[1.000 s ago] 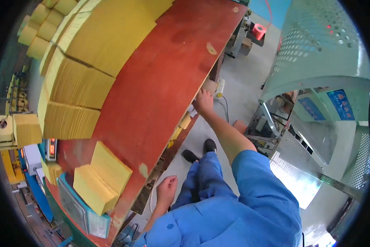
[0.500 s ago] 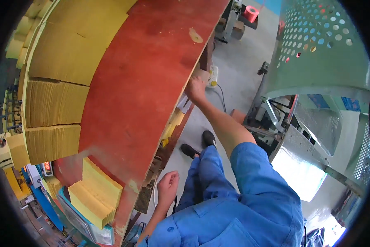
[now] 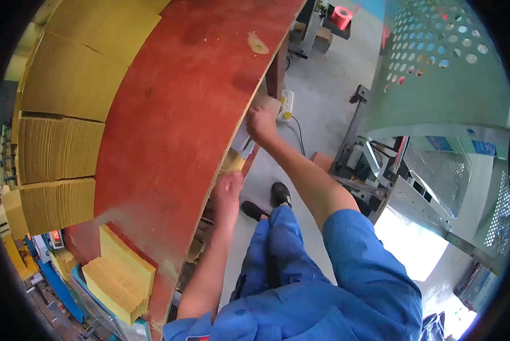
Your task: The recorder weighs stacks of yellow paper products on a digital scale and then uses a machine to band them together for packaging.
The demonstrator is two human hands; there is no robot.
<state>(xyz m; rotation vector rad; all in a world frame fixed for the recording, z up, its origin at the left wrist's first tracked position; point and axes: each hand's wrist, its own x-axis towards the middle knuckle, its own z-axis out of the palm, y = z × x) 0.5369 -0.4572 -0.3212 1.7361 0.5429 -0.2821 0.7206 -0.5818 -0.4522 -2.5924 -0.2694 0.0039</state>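
Observation:
At the near edge of a long red tabletop [image 3: 170, 113], my right hand [image 3: 261, 122] reaches to the space under the board. Its fingers are curled and partly hidden, next to a brown cardboard piece [image 3: 268, 102]; what they hold, if anything, does not show. Closer to me, my left hand [image 3: 228, 187] is at the same edge, beside a yellowish piece [image 3: 233, 162] on the shelf below. Motion blurs its fingers, and their position cannot be made out. White sheets [image 3: 243, 142] lie under the board between the two hands.
Stacks of yellow paper pieces [image 3: 59, 148] line the tabletop's far left side. Another yellow stack [image 3: 121, 273] stands at its lower left end. A green machine with a perforated guard [image 3: 437, 96] rises on the right. A white power strip [image 3: 285, 107] and its cable are beyond my right hand.
My left hand has moved forward from near my body to the table edge. My right hand stays at the edge, while the whole view has shifted slightly.

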